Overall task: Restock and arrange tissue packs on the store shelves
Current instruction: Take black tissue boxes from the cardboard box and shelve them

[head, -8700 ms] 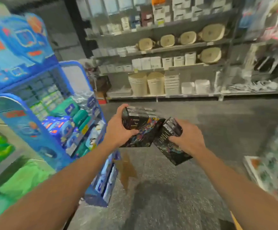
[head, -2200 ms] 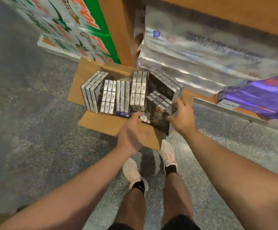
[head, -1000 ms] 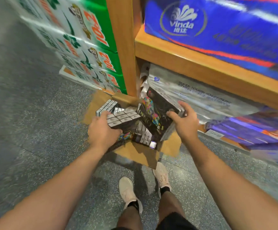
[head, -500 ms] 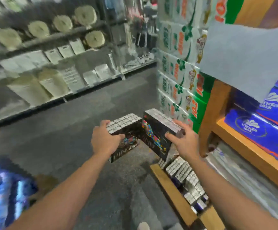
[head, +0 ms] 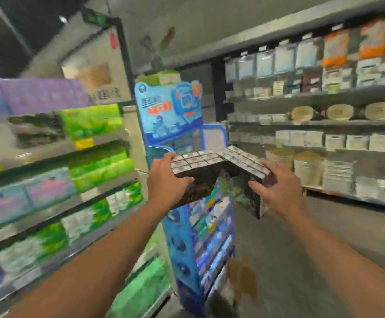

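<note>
Left hand (head: 166,180) clamped on dark printed tissue-pack bundle (head: 198,177), right hand (head: 276,187) gripping second dark bundle (head: 248,180) at 3 o'clock, inner corners touching, blue cardboard display stand (head: 177,115) at 12 o'clock

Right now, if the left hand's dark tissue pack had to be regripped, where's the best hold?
Clamp the dark tissue pack across its broad printed faces, coming from its left end as the left hand does now: the right end abuts the right hand's pack.

hands: 2 (L (head: 167,180), R (head: 278,187)) | tissue-pack blocks: 2 (L (head: 198,177), R (head: 246,180)) | blue display stand (head: 186,125): 1
</note>
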A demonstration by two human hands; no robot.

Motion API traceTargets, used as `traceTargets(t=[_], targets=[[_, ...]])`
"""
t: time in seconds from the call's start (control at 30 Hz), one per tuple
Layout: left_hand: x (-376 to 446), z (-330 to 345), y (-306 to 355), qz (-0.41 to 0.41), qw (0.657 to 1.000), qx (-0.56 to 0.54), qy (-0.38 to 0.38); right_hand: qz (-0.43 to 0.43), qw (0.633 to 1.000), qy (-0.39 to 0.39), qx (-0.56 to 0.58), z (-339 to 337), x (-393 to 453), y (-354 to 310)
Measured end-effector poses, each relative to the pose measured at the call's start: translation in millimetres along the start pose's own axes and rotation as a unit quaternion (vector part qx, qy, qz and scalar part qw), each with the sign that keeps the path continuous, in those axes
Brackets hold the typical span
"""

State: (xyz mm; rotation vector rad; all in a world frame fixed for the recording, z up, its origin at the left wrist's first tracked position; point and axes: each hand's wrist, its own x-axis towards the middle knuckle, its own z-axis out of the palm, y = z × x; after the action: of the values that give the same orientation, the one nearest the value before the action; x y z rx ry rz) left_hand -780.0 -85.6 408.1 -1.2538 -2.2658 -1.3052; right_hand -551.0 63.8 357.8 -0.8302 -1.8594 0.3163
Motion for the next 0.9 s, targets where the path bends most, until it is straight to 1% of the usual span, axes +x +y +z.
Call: traceTargets(t=[0.07,0.13,0.27,0.37,0.5,0.6,0.77,0.9], targets=[[30,-64,-44,-0.012,0.998,0.020,0.066,-0.055,0.996,0.031,0.057,67,24,-67],[55,-123,-85,-0.027,0.991,0.037,0.125,-0.092,0.988,0.051,0.117,131,43,-133],[95,-224,-159,-0.050,0.974,0.065,0.211,-0.136,0.968,0.046,0.206,238,72,-253],[121,-281,-204,-0.063,0.960,0.085,0.260,-0.166,0.955,0.027,0.246,303,90,-320],[155,-335,-254,-0.077,0.945,0.116,0.294,-0.199,0.940,0.006,0.276,375,124,-382],[184,-362,-289,-0.080,0.936,0.130,0.316,-0.229,0.926,-0.020,0.299,426,152,-419],[234,-383,-341,-0.094,0.918,0.155,0.351,-0.271,0.897,-0.060,0.345,514,204,-456],[270,-394,-376,-0.109,0.913,0.158,0.361,-0.280,0.867,-0.104,0.398,570,246,-475]])
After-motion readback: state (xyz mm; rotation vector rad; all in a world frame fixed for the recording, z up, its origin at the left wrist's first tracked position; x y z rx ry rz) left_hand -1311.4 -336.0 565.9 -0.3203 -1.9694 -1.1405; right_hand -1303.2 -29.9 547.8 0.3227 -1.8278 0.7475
